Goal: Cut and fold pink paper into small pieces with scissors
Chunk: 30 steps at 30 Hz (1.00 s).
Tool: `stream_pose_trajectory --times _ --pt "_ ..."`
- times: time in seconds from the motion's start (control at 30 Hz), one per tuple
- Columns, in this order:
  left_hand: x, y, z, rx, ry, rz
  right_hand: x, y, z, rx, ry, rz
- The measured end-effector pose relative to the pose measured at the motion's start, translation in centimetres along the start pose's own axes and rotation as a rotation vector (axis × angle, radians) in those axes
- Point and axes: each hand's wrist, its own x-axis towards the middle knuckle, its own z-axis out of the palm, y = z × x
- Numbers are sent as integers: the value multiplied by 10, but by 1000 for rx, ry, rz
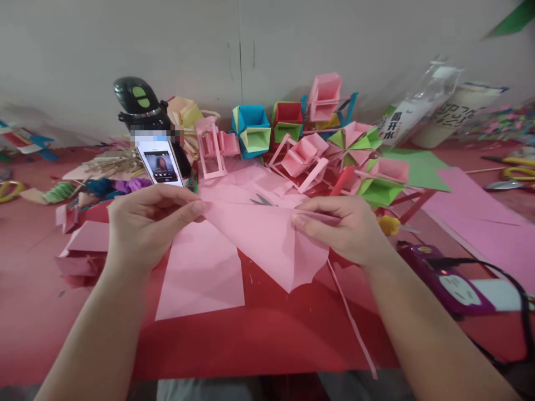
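My left hand [146, 223] and my right hand [343, 228] both pinch a folded sheet of pink paper [267, 239] above the red table [259, 334]. Each hand grips one upper corner, so the sheet hangs between them with its point down. Under it lies a flat pink sheet [200, 278]. A thin pink paper strip [355, 328] trails from under my right hand toward the table's front edge.
A phone [161, 164] leans against a dark bottle [140, 106] at the back left. Several folded paper boxes [292, 139] in pink, blue and green crowd the back. A purple device [443, 278] with a black cable lies right. Pink folded pieces [83, 250] sit left; scissors [514, 172] far right.
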Motion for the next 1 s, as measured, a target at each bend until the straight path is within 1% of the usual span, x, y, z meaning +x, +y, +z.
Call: stream_pose_trajectory --times 0.17,0.27,0.37,0.53,0.7,0.77,0.87,1.0 --pt "0 1 0 -2 7 3 0 1 -1 18 -19 -6" --pt "1 -1 -1 -14 -41 -17 1 1 -1 30 -37 3" --pt "3 -4 -3 -24 -93 -67 2 3 -2 45 -74 34" --pt "8 -15 -6 -70 -232 -190 3 11 -1 74 -124 93" --pt "15 -30 -8 -155 -388 -269 2 16 3 103 -173 152" --pt "16 -33 -8 -178 -402 -293 2 17 3 109 -173 157" --pt "15 -35 -9 -223 -386 -313 2 19 3 114 -158 161" --pt "14 -35 -8 -235 -366 -300 2 22 2 108 -145 150"
